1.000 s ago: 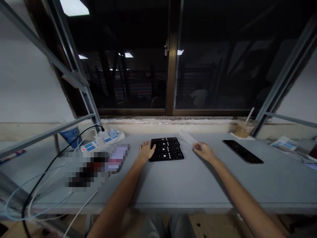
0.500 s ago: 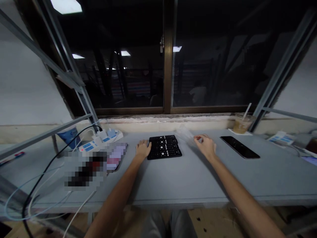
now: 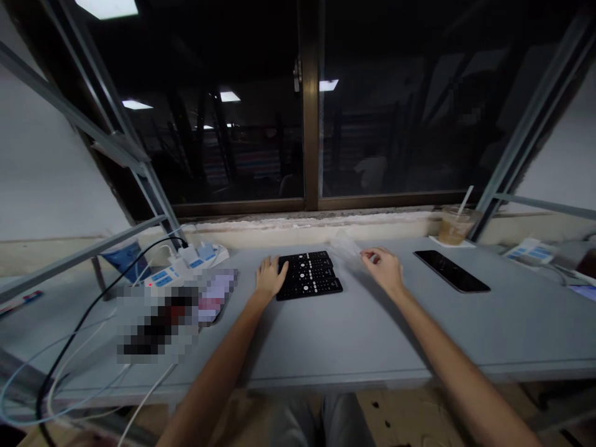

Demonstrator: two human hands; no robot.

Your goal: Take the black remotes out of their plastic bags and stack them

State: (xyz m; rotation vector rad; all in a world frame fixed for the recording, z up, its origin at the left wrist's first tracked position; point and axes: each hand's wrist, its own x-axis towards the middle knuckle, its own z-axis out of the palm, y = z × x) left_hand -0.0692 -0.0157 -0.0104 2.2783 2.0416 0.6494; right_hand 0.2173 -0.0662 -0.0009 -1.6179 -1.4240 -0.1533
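A row of black remote controls (image 3: 309,275) lies side by side on the grey table (image 3: 326,329). My left hand (image 3: 269,277) rests on their left edge with fingers spread flat. My right hand (image 3: 384,267) is to their right, fingers pinched on the end of a clear plastic bag (image 3: 345,246) that lies on the table behind the remotes.
A dark phone (image 3: 451,270) lies to the right, an iced drink cup with a straw (image 3: 455,225) behind it. A white power strip with plugs and cables (image 3: 185,264) sits at the left, beside a blurred patch. A dark window runs along the back.
My right hand lifted off the table and closed on the clear bag's end. My left hand stayed on the remotes. The view shifted slightly upward.
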